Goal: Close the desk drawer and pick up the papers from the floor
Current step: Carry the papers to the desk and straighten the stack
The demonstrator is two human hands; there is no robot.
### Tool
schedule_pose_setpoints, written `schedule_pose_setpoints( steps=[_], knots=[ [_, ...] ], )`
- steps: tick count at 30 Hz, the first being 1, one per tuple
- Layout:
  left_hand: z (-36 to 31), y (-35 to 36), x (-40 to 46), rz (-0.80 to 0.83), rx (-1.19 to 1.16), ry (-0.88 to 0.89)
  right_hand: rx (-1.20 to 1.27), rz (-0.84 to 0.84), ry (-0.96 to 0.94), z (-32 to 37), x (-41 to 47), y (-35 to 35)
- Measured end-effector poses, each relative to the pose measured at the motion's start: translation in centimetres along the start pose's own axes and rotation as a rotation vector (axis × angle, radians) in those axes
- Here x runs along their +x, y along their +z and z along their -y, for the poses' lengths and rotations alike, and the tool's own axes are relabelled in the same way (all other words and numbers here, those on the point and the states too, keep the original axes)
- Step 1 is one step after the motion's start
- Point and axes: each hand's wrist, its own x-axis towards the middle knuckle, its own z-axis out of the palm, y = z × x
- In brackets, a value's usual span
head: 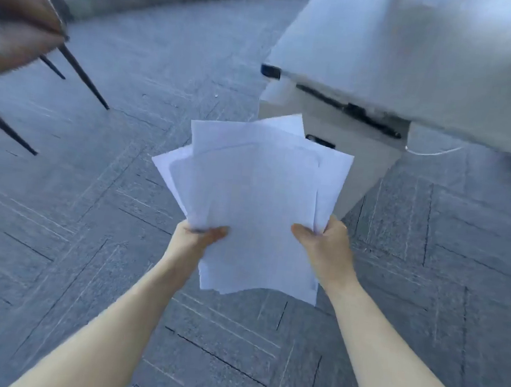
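Above the floor [72, 238] we are pinching the messy papers [256, 199] with both hands, left [195, 237] and right [324, 246]; loose sheets could be slipping out

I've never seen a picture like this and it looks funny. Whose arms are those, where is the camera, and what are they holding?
The camera sits on a person's head and looks down, so you see their own two arms. The left hand and right hand both grip a fanned bunch of white papers, lifted above the grey carpet floor. Behind stands a white desk with a drawer unit under it. At the far left is a brown chair with thin dark legs.
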Motion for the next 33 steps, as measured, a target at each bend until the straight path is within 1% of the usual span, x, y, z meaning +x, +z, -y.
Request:
schedule_pose_setpoints(
  steps=[4,7,10,13,18,22,25,27,29,31,33],
  knots=[
    [-16.6,3.9,-3.0,0.007,-0.034,0.194,0.032,-0.082,-0.161,16.1,-2.7,-3.2],
    [-26.6,8.5,-3.6,0.063,-0.021,0.306,0.065,-0.160,-0.295,24.9,-2.9,-6.4],
    [-33.5,14.1,-2.5,0.109,0.000,0.368,0.076,-0.275,-0.401,31.3,-1.8,-10.4],
    [-37.4,20.3,-0.7,0.130,0.035,0.426,0.137,-0.333,-0.458,34.9,0.3,-14.6],
    [-40.0,29.9,5.2,0.085,0.022,0.454,0.179,-0.366,-0.499,37.3,8.1,-22.1],
    [-39.4,35.1,10.2,0.050,0.047,0.415,0.196,-0.310,-0.438,36.0,15.4,-26.4],
    [-36.6,36.6,12.5,0.046,0.053,0.314,0.139,-0.257,-0.324,33.5,19.0,-28.3],
    [-34.5,37.0,13.7,0.046,0.086,0.239,0.106,-0.211,-0.315,32.4,20.7,-29.4],
    [-33.5,37.4,14.7,0.042,0.116,0.176,0.083,-0.210,-0.315,32.3,21.5,-30.2],
    [-33.5,38.0,15.8,0.049,0.133,0.155,0.098,-0.192,-0.356,33.1,21.9,-30.9],
    [-33.9,38.4,16.9,0.061,0.152,0.151,0.047,-0.165,-0.374,34.5,22.4,-31.4]
  ],
)
